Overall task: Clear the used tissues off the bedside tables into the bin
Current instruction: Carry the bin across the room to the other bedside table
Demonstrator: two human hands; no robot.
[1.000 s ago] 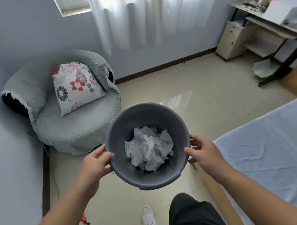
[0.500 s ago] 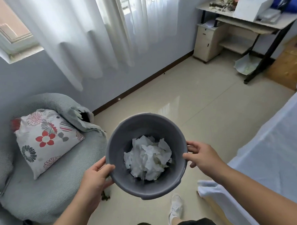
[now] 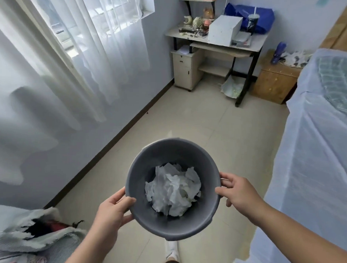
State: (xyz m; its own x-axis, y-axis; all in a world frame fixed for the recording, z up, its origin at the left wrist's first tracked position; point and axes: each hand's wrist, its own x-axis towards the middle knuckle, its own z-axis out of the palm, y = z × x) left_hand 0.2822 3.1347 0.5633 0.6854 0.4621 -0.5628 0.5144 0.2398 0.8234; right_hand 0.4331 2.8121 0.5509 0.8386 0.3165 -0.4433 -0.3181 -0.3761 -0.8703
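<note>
Closest to me, my white shoe (image 3: 171,249) stands on the tiled floor (image 3: 207,120), right under what I carry. I hold the grey bin (image 3: 173,227) in the air in front of me with both hands. My left grip (image 3: 112,210) clasps its left side, thumb hooked over the rim and fingers against the outer wall. My right grip (image 3: 237,194) clasps the right side, thumb on the rim and fingers curled round the outside. Both are closed on the bin. Inside it, the used tissues (image 3: 172,190) lie in a crumpled white pile that covers the bottom. At my lower left is the edge of a chair (image 3: 60,247) with a torn, frayed cover. On my right the bed (image 3: 317,155) runs away from me under a pale sheet. Along the left wall a sheer white curtain (image 3: 87,61) hangs before the window. At the far end, just beside the head of the bed, stands a wooden counter (image 3: 273,84) with a white crumpled heap (image 3: 296,58) on top, probably more tissues though too small to be sure, and something blue near it. Left of that, against the far wall, is a white counter (image 3: 250,47) on black legs, cluttered with a white box (image 3: 224,31), a blue bag (image 3: 263,18) and small odds and ends, with a cream drawer unit (image 3: 186,70) beneath its left end.
</note>
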